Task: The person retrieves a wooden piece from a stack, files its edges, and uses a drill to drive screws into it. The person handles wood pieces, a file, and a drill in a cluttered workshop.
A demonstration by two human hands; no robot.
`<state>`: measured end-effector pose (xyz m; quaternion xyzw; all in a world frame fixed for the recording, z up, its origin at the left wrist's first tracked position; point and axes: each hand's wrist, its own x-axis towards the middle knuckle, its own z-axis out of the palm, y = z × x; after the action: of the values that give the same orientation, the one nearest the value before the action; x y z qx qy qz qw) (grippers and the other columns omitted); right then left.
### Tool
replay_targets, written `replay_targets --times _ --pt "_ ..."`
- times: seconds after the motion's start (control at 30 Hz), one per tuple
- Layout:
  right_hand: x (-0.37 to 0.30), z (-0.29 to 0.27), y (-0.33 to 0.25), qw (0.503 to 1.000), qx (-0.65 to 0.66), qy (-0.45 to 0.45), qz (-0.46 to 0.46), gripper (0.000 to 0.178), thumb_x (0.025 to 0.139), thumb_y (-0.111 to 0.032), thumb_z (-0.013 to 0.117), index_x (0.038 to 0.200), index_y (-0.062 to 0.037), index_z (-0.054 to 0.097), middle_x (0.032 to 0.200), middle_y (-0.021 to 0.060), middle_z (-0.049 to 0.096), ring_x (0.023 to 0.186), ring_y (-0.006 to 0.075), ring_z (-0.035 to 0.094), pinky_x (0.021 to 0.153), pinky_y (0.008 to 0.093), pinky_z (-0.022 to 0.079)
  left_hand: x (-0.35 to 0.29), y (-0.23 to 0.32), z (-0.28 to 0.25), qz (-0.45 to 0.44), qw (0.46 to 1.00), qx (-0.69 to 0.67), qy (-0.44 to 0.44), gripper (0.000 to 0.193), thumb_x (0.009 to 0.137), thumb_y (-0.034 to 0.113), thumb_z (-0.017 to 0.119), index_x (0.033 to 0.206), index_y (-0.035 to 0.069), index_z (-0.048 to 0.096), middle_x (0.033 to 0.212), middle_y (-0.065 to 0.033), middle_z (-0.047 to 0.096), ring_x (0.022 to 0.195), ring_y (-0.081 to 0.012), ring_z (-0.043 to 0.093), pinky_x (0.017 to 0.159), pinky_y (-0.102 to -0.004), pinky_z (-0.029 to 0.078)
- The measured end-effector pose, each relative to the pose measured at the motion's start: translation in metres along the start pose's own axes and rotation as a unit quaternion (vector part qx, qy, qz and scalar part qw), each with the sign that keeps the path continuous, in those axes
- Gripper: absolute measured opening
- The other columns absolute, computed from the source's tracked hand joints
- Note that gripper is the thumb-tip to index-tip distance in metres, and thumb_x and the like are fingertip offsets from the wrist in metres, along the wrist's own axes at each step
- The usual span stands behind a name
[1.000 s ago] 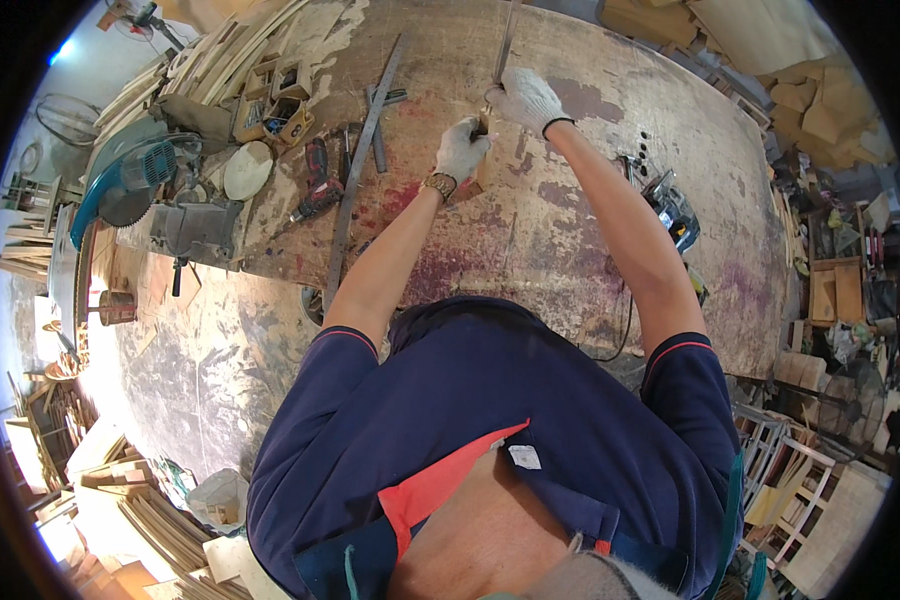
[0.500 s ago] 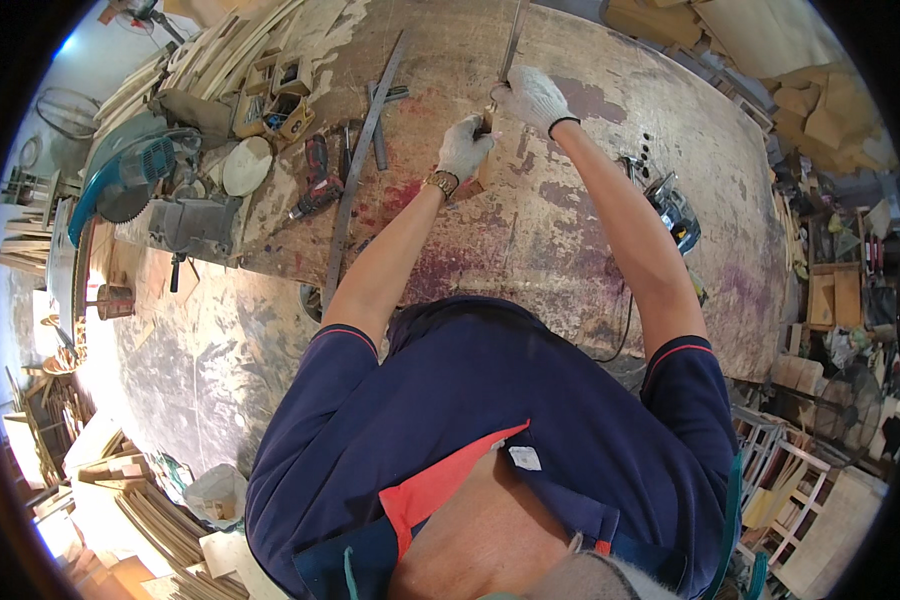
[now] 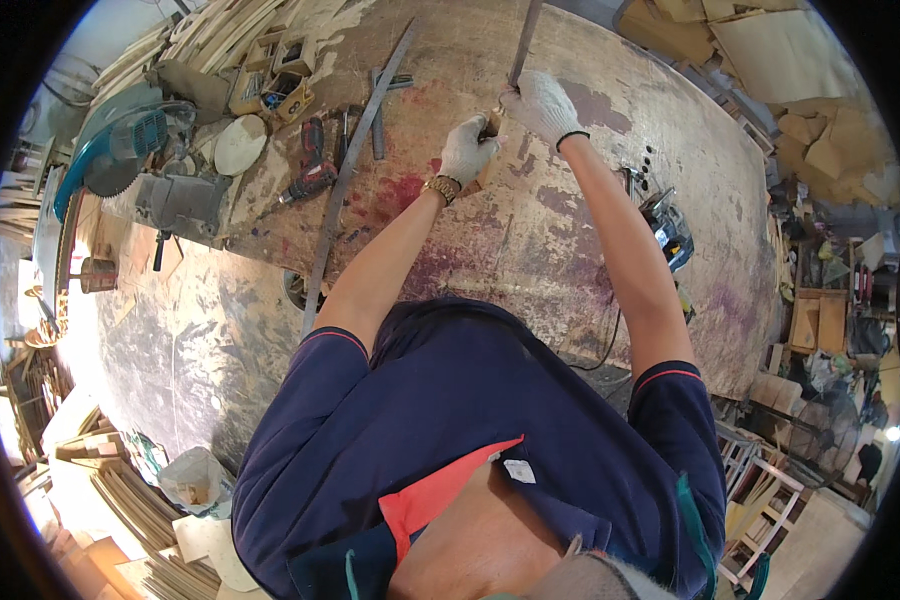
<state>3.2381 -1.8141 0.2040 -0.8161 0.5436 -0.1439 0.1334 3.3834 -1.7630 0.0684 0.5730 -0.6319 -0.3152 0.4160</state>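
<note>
My left hand [image 3: 467, 153], in a white knit glove, is closed around a small brown wooden piece [image 3: 491, 125] over the workbench [image 3: 570, 270]. Its lower end shows below the fingers. Just to the right and a little farther away, my right hand [image 3: 546, 106], also gloved, has its fingers curled in at the near end of a long, narrow, flat strip [image 3: 525, 45]. That dark strip points away from me past the far edge of the picture. What kind of tool it is, I cannot make out. The two hands are close together but apart.
Left of my hands lie a long metal straightedge [image 3: 355, 150], a red cordless drill [image 3: 313, 165] and a dark square [image 3: 377, 115]. Beyond is a wooden box [image 3: 288, 95] of small parts. A circular saw [image 3: 120, 150] stands far left. A corded power tool [image 3: 668, 230] sits beside my right forearm.
My right hand and the strip have shifted slightly right and nearer to me. The left hand keeps its hold on the wooden piece. The whole view has turned a little.
</note>
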Motion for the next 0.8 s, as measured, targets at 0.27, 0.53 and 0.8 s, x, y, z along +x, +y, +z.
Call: replay_targets --times 0.27,0.53,0.8 --pt "-0.011 0.007 0.0 0.999 -0.04 -0.004 -0.022 0.051 0.095 -0.04 0.058 0.076 0.0078 0.062 0.07 0.0276 0.06 0.07 0.0417 0.063 0.068 0.0493 0.051 -0.017 0.003 0.002 -0.004 0.999 -0.045 0.023 0.039 0.088 0.032 0.08 0.091 0.001 0.056 0.08 -0.0117 0.064 0.071 -0.0223 0.058 0.069 -0.0372 0.049" --pt "-0.032 0.006 0.012 1.0 -0.019 -0.005 -0.004 0.052 0.097 -0.039 0.058 0.074 0.007 0.066 0.065 0.0273 0.061 0.066 0.0432 0.066 0.065 0.0505 0.052 -0.027 0.007 0.013 -0.026 0.999 -0.041 0.013 0.038 0.087 0.031 0.08 0.099 0.003 0.057 0.083 -0.0125 0.066 0.075 -0.025 0.061 0.07 -0.0394 0.049" --pt "-0.053 0.013 0.004 1.0 -0.008 0.024 0.008 0.053 0.098 -0.041 0.058 0.078 0.0068 0.068 0.068 0.0284 0.062 0.068 0.0426 0.067 0.066 0.05 0.052 -0.038 0.011 0.022 0.003 0.998 0.044 0.034 0.042 0.092 0.039 0.072 0.102 0.003 0.054 0.087 -0.02 0.067 0.081 -0.0411 0.065 0.068 -0.0479 0.049"
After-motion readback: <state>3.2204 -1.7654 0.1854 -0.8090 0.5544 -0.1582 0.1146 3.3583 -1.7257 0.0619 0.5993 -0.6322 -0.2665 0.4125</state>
